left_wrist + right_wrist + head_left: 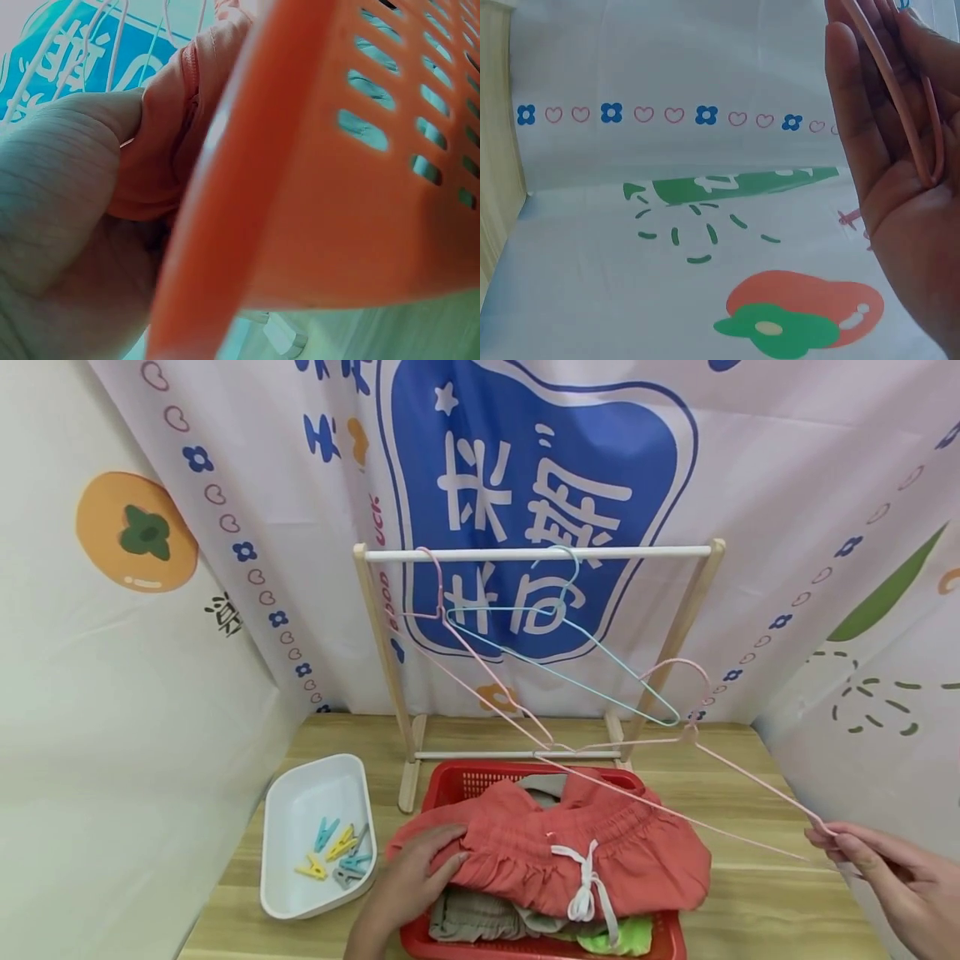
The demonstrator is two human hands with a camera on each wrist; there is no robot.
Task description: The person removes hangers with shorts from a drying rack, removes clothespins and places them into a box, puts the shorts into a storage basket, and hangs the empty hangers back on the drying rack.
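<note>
Red-orange shorts (517, 852) with a white drawstring bow lie across the top of a red basket (480, 767). At their left side, my left hand (416, 877) pinches the fabric; the left wrist view shows the thumb of that hand (60, 195) against the shorts (161, 150), beside the basket rim (240, 150). My right hand (900, 877) holds a pink wire hanger (692, 735) by one end, its hook up and its other end reaching over the shorts. In the right wrist view the hanger's end (889, 82) lies in the palm.
Behind the basket stands a rack (525, 556) with a pink hanger (438, 585) and a light-blue hanger (573, 572) on its bar. A white tray (300, 793) on the left holds several clothespins (342, 843). Grey and green clothes (480, 917) lie under the shorts.
</note>
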